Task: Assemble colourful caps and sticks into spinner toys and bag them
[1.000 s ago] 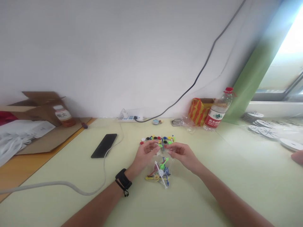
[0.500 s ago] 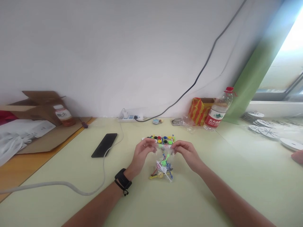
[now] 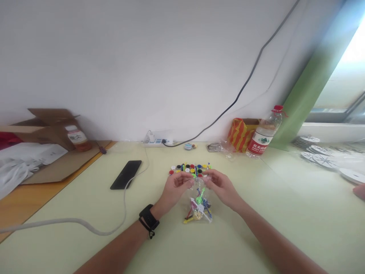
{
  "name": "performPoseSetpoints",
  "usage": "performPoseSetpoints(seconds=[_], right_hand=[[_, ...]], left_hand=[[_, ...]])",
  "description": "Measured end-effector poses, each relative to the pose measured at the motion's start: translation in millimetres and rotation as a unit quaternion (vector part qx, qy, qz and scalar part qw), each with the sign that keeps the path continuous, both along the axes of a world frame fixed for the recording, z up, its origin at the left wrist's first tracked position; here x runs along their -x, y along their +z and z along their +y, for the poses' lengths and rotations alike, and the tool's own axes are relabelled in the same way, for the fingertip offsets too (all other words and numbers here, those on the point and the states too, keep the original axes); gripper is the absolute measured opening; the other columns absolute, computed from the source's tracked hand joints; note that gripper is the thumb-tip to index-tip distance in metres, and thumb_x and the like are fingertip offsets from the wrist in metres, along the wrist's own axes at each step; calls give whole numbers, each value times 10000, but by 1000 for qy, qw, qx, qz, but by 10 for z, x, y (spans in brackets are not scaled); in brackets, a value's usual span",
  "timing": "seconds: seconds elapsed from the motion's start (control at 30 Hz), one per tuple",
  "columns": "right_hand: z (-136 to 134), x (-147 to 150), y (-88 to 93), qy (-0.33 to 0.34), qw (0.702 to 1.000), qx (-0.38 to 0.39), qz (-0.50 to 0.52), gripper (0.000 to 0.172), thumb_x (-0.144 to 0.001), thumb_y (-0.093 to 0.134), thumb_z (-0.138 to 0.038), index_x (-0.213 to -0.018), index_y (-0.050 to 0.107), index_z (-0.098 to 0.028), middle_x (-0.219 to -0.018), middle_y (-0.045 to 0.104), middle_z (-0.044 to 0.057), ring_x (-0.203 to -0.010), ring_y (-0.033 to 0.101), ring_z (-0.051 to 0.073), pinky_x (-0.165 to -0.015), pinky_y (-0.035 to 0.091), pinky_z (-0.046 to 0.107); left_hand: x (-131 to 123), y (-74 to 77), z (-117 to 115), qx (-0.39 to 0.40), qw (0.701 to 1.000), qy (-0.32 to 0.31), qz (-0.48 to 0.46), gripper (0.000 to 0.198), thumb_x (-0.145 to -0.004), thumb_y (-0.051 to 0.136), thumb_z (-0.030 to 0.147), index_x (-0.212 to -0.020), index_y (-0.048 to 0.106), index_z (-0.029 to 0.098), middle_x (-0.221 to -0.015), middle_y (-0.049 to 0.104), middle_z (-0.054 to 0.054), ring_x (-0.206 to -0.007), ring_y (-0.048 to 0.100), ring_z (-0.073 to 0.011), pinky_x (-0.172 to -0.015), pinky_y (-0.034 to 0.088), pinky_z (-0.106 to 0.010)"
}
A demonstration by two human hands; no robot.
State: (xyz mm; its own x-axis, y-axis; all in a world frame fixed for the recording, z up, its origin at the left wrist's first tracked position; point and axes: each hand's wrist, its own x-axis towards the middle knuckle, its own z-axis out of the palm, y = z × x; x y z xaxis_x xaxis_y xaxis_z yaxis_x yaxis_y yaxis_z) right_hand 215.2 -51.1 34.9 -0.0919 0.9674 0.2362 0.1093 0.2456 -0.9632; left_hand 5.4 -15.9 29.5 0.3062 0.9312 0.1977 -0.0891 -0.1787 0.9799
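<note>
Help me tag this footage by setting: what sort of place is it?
Probably a small workroom for handling little parts, though a home can't be ruled out. The signs: a clear bag of colourful plastic arrows, small coloured discs beyond it, and stacked white discs at the right.

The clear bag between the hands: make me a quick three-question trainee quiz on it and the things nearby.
1. True or false: the clear bag is gripped from one side only.
2. Pick the cap colour of the large bottle: A green, B red, C white.
3. On which side is the black watch worn?

Key: 1 False: the left hand and right hand both pinch it near the top. 2 B. 3 Left.
</note>
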Motion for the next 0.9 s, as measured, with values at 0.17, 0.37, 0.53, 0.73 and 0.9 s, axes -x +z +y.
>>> performPoseSetpoints(seconds=[0.17, 0.37, 0.53, 0.73, 0.9], right_hand=[[-23, 39, 2, 32, 999, -4, -14, 285, -873, 702, -478, -882, 708, -193, -763, 628, 8, -701, 546, 151, -647, 442, 278], [-14, 26, -9, 6, 1000, -6, -1, 296, -843, 738, -477, -883, 713, -185, -745, 640, 5, -682, 541, 142, -632, 435, 273], [-2, 19, -15, 7, 1000, -13, 5, 290, -843, 739, -478, -898, 719, -194, -737, 651, 6, -679, 565, 146, -635, 461, 278], [-1, -2, 14, 29, 999, 18, 21, 341, -780, 780, -490, -982, 773, -215, -903, 742, 59, -788, 635, 196, -707, 512, 325], [27, -65, -9, 5, 997, 47, 52, 278, -778, 765, -431, -951, 822, -221, -895, 753, 69, -779, 600, 189, -696, 490, 319]], left_hand=[[7, -7, 17, -33, 998, -26, 44, 222, -831, 779, 368, -937, 762, 173, -905, 747, -69, -823, 667, -175, -721, 536, -259], [72, -16, 83, -44, 996, -21, 69, 222, -833, 782, 374, -874, 771, 156, -745, 715, -38, -666, 617, -130, -624, 492, -230], [79, -4, 70, -47, 996, -38, 59, 226, -790, 823, 359, -875, 775, 154, -791, 742, -52, -711, 653, -151, -664, 522, -247], [65, 26, 50, -41, 998, -16, 46, 188, -750, 846, 322, -836, 796, 163, -791, 763, -64, -714, 669, -173, -680, 535, -273], [71, 63, 36, -9, 1000, -15, 24, 115, -804, 756, 239, -881, 818, 180, -801, 773, -67, -765, 683, -191, -713, 536, -284]])
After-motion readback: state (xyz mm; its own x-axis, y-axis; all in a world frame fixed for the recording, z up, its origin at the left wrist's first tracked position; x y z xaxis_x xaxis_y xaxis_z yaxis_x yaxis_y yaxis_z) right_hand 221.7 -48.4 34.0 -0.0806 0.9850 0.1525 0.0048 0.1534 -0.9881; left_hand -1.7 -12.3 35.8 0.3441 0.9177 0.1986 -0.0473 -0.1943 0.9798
